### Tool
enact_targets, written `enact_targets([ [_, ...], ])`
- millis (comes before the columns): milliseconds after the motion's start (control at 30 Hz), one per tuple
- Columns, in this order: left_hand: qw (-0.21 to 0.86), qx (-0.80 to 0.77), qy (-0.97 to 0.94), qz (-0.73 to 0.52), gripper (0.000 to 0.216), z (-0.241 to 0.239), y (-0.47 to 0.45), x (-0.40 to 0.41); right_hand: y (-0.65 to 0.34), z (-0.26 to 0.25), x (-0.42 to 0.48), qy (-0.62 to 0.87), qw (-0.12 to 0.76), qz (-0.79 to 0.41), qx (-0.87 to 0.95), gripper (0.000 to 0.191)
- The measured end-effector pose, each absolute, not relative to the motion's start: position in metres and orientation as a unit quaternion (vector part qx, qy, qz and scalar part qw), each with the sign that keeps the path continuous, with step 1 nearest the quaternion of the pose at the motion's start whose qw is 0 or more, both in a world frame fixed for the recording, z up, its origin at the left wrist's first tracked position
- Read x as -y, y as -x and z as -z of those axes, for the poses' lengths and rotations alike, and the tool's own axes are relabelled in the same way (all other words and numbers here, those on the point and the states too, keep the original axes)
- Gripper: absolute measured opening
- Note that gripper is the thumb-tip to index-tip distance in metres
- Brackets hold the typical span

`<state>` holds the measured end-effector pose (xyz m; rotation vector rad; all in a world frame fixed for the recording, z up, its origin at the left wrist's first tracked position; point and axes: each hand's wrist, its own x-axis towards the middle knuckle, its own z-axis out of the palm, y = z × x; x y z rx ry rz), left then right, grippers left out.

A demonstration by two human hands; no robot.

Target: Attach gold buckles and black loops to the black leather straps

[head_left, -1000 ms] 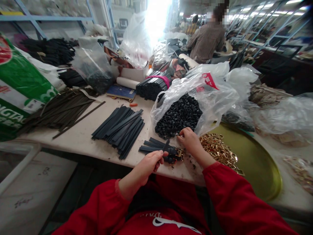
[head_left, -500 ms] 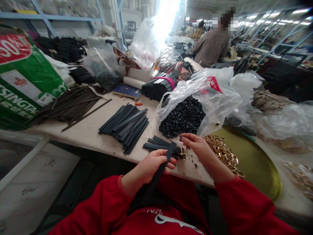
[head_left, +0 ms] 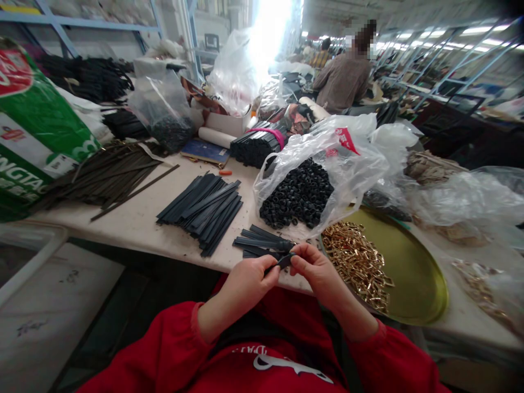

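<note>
- Left hand (head_left: 245,284) and right hand (head_left: 317,273) both pinch one thin black leather strip (head_left: 283,262), at the table (head_left: 139,224) edge, just left of round gold metal tray (head_left: 417,273).
- Green woven sack (head_left: 41,125), far left of tray, reads partly "INGTA".

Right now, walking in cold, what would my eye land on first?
At the front edge of the table, the left hand and right hand pinch a dark strap between them. Just behind sits a clear bag of black rings, and to the right a heap of gold fittings glints on a round tray.
</note>
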<state>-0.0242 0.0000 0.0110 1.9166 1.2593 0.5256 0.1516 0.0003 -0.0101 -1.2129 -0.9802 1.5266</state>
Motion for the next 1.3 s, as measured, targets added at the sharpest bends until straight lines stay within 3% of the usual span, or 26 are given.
enact_targets([
  [233,0.402,-0.437,-0.789,-0.16,0.024,-0.024,0.022,0.007,-0.149,-0.002,0.018,0.494,0.395,-0.639,0.438,0.032],
  [367,0.524,-0.431,-0.714,-0.176,0.023,-0.019,0.018,0.013,-0.152,0.0,0.02,0.496,0.42,-0.638,0.413,0.033],
  [467,0.628,-0.42,-0.635,-0.163,0.045,-0.015,0.017,0.017,-0.15,0.005,0.022,0.499,0.454,-0.613,0.41,0.032],
  [633,0.631,-0.424,-0.601,-0.248,0.046,-0.016,0.014,0.011,-0.149,0.009,0.024,0.438,0.398,-0.646,0.483,0.029],
  [700,0.666,-0.404,-0.581,-0.238,0.041,-0.016,0.014,0.006,-0.166,0.009,0.015,0.493,0.36,-0.537,0.582,0.026],
  [767,0.702,-0.397,-0.545,-0.23,0.03,-0.013,0.013,0.0,-0.195,0.008,-0.001,0.604,0.299,-0.321,0.666,0.02],
  [833,0.712,-0.407,-0.517,-0.246,0.027,-0.008,0.009,-0.004,-0.225,0.009,-0.02,0.702,0.191,-0.11,0.678,0.018],
  [900,0.703,-0.414,-0.517,-0.258,0.028,-0.001,0.004,-0.007,-0.247,0.013,-0.038,0.732,0.062,-0.001,0.678,0.016],
  [1000,0.677,-0.415,-0.552,-0.254,0.026,0.006,-0.001,-0.01,-0.257,0.019,-0.053,0.728,-0.034,0.031,0.685,0.016],
  [1300,0.594,-0.438,-0.646,-0.194,0.026,-0.001,-0.002,-0.01,-0.251,0.028,-0.053,0.74,-0.041,0.023,0.671,0.018],
])
